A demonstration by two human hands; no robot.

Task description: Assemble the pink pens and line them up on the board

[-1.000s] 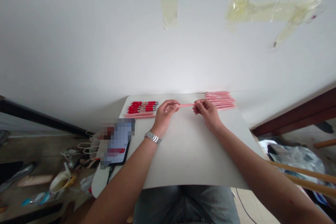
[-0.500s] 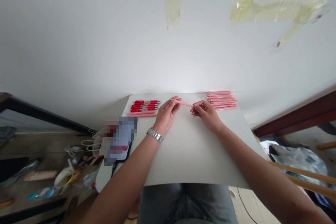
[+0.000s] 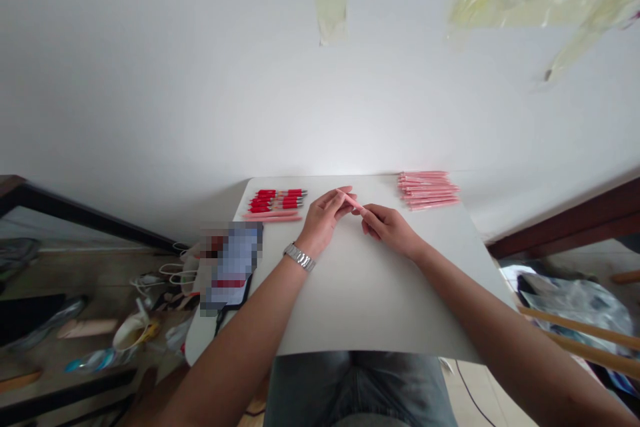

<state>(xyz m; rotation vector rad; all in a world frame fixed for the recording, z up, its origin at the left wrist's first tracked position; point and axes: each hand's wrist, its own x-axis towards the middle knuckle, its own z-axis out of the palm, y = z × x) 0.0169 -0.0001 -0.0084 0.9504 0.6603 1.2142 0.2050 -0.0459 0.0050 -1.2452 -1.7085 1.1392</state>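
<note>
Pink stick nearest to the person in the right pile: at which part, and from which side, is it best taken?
Probably best to pinch the nearest stick around its middle, from above and the near side, with the right hand once free. It is long, thin and lies flat, roughly crosswise; its near edge borders tabletop, while other sticks lie behind.

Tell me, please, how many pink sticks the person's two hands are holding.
1: the pink stick slants between the left hand and the right hand; another could be hidden within the grasp.
</note>
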